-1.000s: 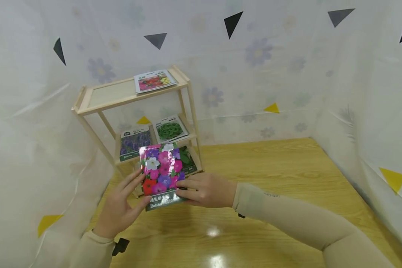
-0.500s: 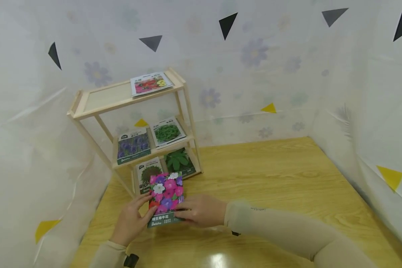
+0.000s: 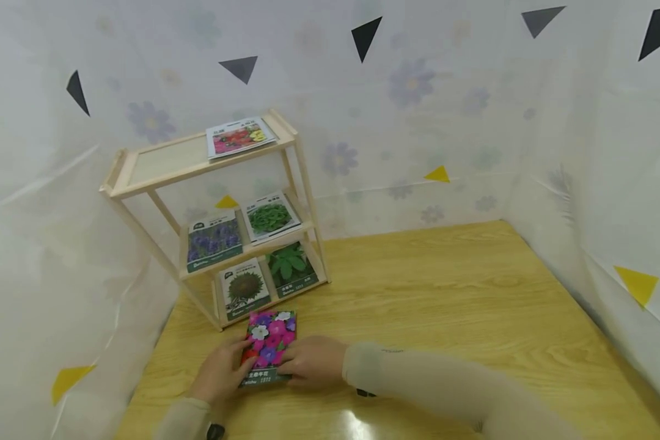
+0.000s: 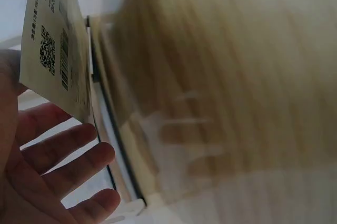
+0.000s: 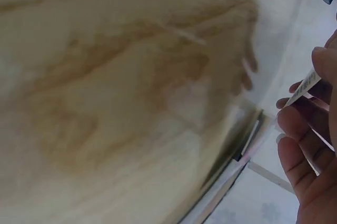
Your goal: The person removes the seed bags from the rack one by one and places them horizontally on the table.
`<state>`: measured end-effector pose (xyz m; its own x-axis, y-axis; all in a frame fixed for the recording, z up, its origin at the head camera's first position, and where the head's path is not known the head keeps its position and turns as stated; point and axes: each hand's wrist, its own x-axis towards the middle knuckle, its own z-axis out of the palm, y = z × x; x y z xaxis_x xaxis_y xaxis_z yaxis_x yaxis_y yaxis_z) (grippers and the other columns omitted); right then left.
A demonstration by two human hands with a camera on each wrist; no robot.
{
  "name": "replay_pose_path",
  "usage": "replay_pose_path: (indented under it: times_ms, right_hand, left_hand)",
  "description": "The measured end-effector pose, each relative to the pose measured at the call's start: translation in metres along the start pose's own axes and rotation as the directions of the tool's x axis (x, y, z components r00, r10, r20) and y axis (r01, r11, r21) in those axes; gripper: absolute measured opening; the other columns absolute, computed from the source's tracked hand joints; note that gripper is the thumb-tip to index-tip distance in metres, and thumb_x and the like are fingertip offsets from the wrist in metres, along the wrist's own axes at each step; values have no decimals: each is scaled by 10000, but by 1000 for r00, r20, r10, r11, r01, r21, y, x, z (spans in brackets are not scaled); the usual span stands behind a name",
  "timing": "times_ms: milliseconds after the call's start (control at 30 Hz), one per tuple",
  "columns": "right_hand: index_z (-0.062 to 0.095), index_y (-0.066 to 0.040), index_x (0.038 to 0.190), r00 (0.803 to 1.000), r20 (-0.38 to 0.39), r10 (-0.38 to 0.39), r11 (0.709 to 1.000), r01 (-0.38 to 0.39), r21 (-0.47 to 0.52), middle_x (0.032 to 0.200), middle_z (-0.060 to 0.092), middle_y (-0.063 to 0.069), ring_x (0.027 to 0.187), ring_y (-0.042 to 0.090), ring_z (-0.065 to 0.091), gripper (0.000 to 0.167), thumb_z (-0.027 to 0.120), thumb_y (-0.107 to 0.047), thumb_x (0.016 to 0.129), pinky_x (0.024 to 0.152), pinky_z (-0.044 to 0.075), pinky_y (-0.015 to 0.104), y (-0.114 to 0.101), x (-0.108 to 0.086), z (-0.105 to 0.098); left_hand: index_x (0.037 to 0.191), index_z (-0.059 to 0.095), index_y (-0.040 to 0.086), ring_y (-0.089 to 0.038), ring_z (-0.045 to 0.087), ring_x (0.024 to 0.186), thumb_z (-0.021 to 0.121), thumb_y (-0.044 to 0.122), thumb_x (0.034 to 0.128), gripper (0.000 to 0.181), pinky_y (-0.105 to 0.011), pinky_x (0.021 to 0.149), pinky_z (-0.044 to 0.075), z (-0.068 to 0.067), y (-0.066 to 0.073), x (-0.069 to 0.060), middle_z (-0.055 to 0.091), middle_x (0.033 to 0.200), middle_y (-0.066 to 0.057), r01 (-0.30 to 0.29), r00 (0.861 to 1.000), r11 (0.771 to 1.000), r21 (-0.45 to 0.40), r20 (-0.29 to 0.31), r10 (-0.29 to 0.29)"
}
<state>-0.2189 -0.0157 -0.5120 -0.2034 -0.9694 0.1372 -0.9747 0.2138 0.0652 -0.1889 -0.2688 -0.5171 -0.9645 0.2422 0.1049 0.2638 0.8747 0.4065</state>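
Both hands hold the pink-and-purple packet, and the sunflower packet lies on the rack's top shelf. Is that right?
No: the sunflower packet lies on the bottom shelf, as the head view shows. The left hand and right hand do hold the pink-and-purple packet.

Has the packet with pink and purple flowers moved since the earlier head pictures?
Yes. In the head view, the flower packet moved downward relative to the wooden shelf and no longer covers the sunflower packet.

right sleeve (image 3: 434, 376): pale beige, faint dark lettering (image 3: 392, 351) | left sleeve (image 3: 183, 419): pale beige | left-wrist block (image 3: 216, 431): black | right-wrist block (image 3: 365, 393): black
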Motion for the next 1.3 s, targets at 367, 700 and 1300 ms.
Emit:
replay_pose_path:
  times_ms: [367,700,1300]
  right_hand:
    - [552,-272,1336,977,170,129,990,-136,33,1333,508,-49,1235,120,457,597,562,-636,863,1017,411,268,-3,13,21]
    - [336,-397,1480,918,331,218,954,-272,125,1563,245,-74,1430,203,229,730,458,-732,843,1038,404,447,-6,20,26]
    - [253,-490,1470,884,403,235,965,-263,15,1559,180,-181,1431,89,176,633,395,-701,891,1046,402,353,-26,68,31]
  left_hand:
    - [1169,667,4,-360,546,1164,791,327,795,510,-508,983,437,16,-10,-6,591,1262,-167,-40,997,996,81,63,35]
    - [1130,685,13,-357,562,1155,777,384,795,509,-515,971,443,12,-16,-11,608,1257,-153,-35,995,988,151,93,21]
    - [1030,719,3,-379,634,991,792,498,726,586,-539,837,501,-15,-36,-18,652,1149,-193,78,977,961,266,171,-127]
